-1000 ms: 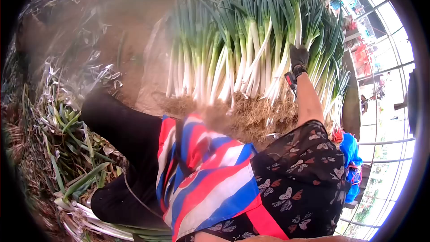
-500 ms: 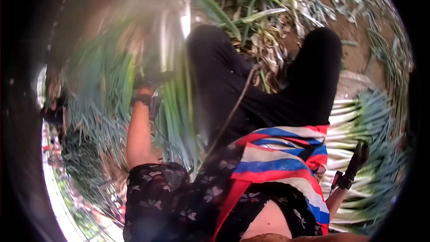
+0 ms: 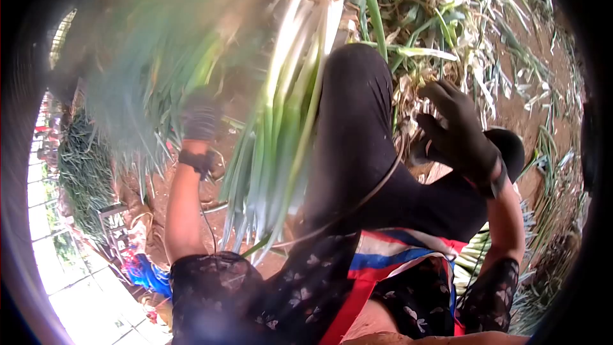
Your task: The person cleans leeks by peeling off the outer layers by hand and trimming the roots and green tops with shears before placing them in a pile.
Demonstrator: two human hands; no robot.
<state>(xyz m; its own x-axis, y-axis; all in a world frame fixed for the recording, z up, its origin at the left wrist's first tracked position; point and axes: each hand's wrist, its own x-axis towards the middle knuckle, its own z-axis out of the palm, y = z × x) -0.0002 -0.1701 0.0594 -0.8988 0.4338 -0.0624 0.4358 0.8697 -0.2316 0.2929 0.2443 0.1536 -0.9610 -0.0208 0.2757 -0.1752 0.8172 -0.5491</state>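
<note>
My left hand (image 3: 202, 118), in a dark glove with a wrist strap, is at the leaves of a large heap of green leeks (image 3: 140, 76). Blur smears its fingers, so I cannot tell if they grip any leaves. Between that hand and my left knee lies a bunch of leeks (image 3: 274, 115), white root ends pointing away and green leaves toward me. My right hand (image 3: 461, 128), also gloved, is raised over my right leg with fingers apart and nothing in it.
Cut leaves and peelings (image 3: 421, 19) litter the brown soil ahead of my knees. A thin cord (image 3: 377, 188) crosses my lap. More leeks (image 3: 476, 259) lie at my right hip. At far left stand another dark green heap (image 3: 86, 166) and a metal frame (image 3: 113, 227).
My right hand has come up from beside the leeks at my right to over my leg. My left hand has shifted slightly up, apart from the bunch by my knee. The view has turned.
</note>
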